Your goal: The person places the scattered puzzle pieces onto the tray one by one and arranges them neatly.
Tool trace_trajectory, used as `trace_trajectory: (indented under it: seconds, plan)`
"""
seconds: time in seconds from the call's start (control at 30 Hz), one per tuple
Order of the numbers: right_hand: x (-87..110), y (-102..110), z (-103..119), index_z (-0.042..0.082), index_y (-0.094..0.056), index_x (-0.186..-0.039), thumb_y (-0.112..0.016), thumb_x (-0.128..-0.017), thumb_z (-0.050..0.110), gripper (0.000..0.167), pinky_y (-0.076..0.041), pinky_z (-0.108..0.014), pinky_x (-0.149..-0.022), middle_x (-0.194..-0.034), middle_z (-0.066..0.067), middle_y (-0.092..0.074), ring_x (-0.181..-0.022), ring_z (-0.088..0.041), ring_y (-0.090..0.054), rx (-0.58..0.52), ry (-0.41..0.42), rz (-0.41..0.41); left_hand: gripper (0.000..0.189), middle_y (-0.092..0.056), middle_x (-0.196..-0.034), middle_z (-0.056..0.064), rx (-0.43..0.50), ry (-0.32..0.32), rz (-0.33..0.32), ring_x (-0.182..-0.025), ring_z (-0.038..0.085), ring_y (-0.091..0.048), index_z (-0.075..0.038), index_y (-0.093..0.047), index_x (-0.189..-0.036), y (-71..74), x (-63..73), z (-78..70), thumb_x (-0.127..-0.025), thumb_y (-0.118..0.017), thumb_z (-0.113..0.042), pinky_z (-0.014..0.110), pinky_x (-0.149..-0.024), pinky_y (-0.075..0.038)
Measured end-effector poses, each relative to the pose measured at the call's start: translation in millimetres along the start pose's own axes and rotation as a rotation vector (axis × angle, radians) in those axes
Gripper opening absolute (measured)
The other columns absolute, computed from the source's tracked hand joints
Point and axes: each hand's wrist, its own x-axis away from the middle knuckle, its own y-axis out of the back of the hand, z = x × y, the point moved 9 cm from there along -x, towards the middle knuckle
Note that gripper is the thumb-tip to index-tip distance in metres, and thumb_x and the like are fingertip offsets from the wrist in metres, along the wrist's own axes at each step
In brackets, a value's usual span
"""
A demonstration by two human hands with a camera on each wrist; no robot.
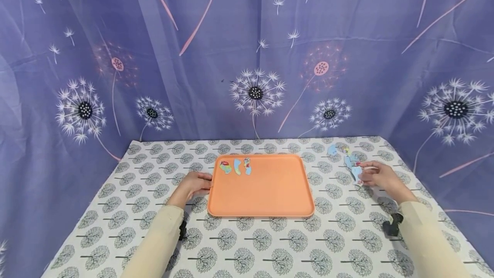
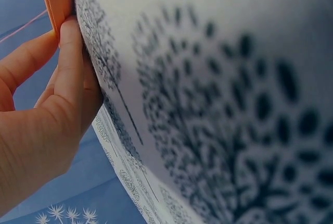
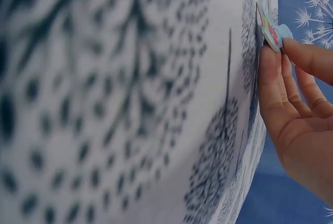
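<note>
An orange tray (image 1: 270, 190) lies on the patterned tablecloth. My left hand (image 1: 197, 183) is at its left side; in the left wrist view, the thumb and fingertips hold the tray's rim (image 2: 56, 0). Three flat, colourful puzzle pieces (image 1: 237, 167) sit in a row at the tray's upper left. Off to the tray's right, my right hand (image 1: 380, 177) pinches a light-blue puzzle piece (image 3: 271, 30) with red and yellow print between thumb and fingertips. Just beyond those fingers, several more puzzle pieces (image 1: 349, 158) lie close together on the cloth, partly overlapping the hand in the head view.
A light-blue piece (image 1: 332, 149) lies near the table's back edge, at the left of the loose group. Behind the table hangs a purple curtain (image 1: 208, 76) with dandelion prints. The white tablecloth (image 1: 247, 248) carries grey tree prints.
</note>
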Motion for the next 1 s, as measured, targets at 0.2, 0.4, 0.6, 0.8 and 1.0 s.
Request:
trace_trajectory:
  seconds: [0.2, 0.4, 0.6, 0.8, 1.0]
  plan:
    - [-4.7, -3.7, 10.6, -0.012, -0.033, -0.140, -0.064, -0.093, 0.011, 0.061, -0.061, -0.032, -0.080, -0.122, -0.032, -0.054, -0.086, -0.016, -0.068, -0.035, 0.019, -0.010, 0.039, -0.067, -0.102, 0.023, -0.016, -0.001, -0.007, -0.072, 0.017, -0.068, 0.011, -0.056, -0.123, 1.1, -0.4, -0.2, -0.085, -0.064, 0.007, 0.030, -0.074, -0.062]
    - [-11.0, -9.5, 19.4, -0.012, -0.033, -0.140, -0.065, -0.091, 0.008, 0.062, -0.060, -0.034, -0.083, -0.122, -0.028, -0.057, -0.084, -0.011, -0.068, -0.120, 0.015, -0.038, 0.037, -0.067, -0.103, 0.024, -0.012, -0.004, -0.005, -0.072, 0.018, -0.068, 0.011, -0.057, -0.122, 0.7, -0.2, -0.4, -0.085, -0.064, 0.007, 0.030, -0.074, -0.062]
    - [-16.2, -16.2, 32.0, -0.010, -0.034, -0.141, -0.066, -0.091, 0.010, 0.063, -0.059, -0.034, -0.084, -0.112, -0.013, -0.066, -0.084, -0.013, -0.069, -0.165, 0.040, -0.040, 0.040, -0.066, -0.104, 0.024, -0.016, 0.010, -0.006, -0.073, 0.018, -0.069, 0.011, -0.056, -0.124, 0.1, 0.2, -1.3, -0.086, -0.065, 0.006, 0.031, -0.074, -0.062]
    - [-19.9, -26.3, 45.4, -0.008, -0.033, -0.142, -0.064, -0.091, 0.006, 0.061, -0.058, -0.030, -0.087, -0.112, -0.013, -0.066, -0.087, -0.010, -0.068, -0.184, 0.040, -0.031, 0.039, -0.066, -0.105, 0.024, -0.029, 0.001, 0.005, -0.077, 0.021, -0.069, 0.010, -0.057, -0.123, 0.2, 1.8, -3.5, -0.085, -0.065, 0.006, 0.029, -0.076, -0.062]
    - [-27.9, -37.4, 55.6, -0.010, -0.034, -0.141, -0.063, -0.091, 0.002, 0.059, -0.057, -0.029, -0.087, -0.108, -0.010, -0.067, -0.086, -0.009, -0.068, -0.265, 0.045, -0.034, 0.038, -0.066, -0.102, 0.022, -0.043, -0.004, 0.014, -0.077, 0.021, -0.069, 0.011, -0.057, -0.122, -0.7, 4.8, -4.3, -0.085, -0.066, 0.005, 0.027, -0.074, -0.062]
